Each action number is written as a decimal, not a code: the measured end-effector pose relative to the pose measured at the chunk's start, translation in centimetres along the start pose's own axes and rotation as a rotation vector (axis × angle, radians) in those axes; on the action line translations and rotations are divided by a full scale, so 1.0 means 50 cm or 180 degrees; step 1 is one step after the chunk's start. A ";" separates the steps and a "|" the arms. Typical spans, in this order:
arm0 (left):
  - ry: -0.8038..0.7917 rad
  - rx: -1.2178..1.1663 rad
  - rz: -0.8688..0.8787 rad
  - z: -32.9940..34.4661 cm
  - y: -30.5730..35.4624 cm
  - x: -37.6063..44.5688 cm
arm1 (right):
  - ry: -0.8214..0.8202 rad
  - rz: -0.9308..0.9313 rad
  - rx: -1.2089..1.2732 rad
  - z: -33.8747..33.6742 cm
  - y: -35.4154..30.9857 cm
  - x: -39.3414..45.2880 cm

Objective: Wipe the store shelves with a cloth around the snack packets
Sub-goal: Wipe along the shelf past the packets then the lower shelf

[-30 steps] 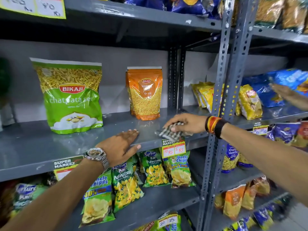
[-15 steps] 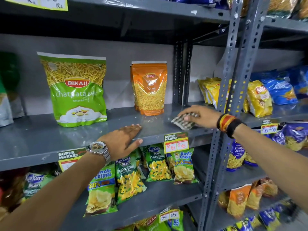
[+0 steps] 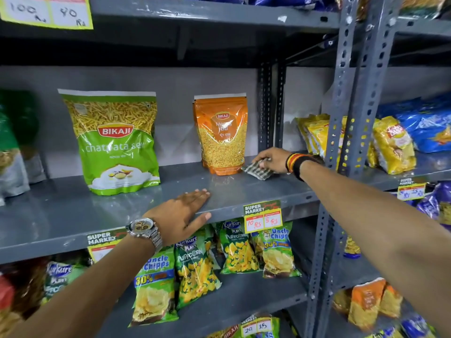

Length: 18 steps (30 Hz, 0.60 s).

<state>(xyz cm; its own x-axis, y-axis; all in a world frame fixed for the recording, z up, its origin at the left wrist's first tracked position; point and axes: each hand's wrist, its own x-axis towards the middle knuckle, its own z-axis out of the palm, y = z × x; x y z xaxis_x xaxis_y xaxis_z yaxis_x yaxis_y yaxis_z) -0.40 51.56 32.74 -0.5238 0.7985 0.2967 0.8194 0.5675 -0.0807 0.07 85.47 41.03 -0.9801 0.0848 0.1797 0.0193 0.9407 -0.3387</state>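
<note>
Right hand (image 3: 271,160) presses checked green-and-white cloth (image 3: 258,171) on grey metal shelf (image 3: 73,215), far right, touching orange stand-up snack pouch (image 3: 221,134). Left hand (image 3: 181,214) flat, empty, on near edge. Best: wipe gently around pouch base, avoid tipping it.

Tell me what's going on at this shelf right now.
A person is wiping a grey store shelf. The right hand presses a checked cloth onto the shelf beside the orange snack packet. The left hand rests flat on the shelf's front edge. A green packet stands further left.
</note>
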 end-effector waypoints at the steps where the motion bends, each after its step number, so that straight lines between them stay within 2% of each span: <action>1: 0.0014 0.0001 -0.0002 -0.001 -0.001 0.001 | -0.0056 0.0006 -0.0004 0.009 0.005 0.022; 9: 0.0135 0.0049 0.0080 0.009 -0.019 0.015 | -0.0175 0.0033 -0.0437 0.058 0.013 0.084; 14: 0.0082 0.0049 0.0099 0.010 -0.013 0.014 | -0.0980 -0.0326 -0.0014 0.005 -0.022 0.003; 18: 0.0045 0.0095 0.0056 0.009 -0.019 0.009 | -0.0355 -0.0055 0.0367 -0.001 -0.007 0.016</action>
<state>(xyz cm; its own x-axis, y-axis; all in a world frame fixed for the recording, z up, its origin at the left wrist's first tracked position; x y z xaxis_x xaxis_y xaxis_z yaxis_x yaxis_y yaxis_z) -1.53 51.50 32.51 -0.5059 0.8057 0.3082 0.8211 0.5593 -0.1143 -0.70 85.21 41.33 -0.9961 0.0258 0.0849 -0.0144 0.8972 -0.4414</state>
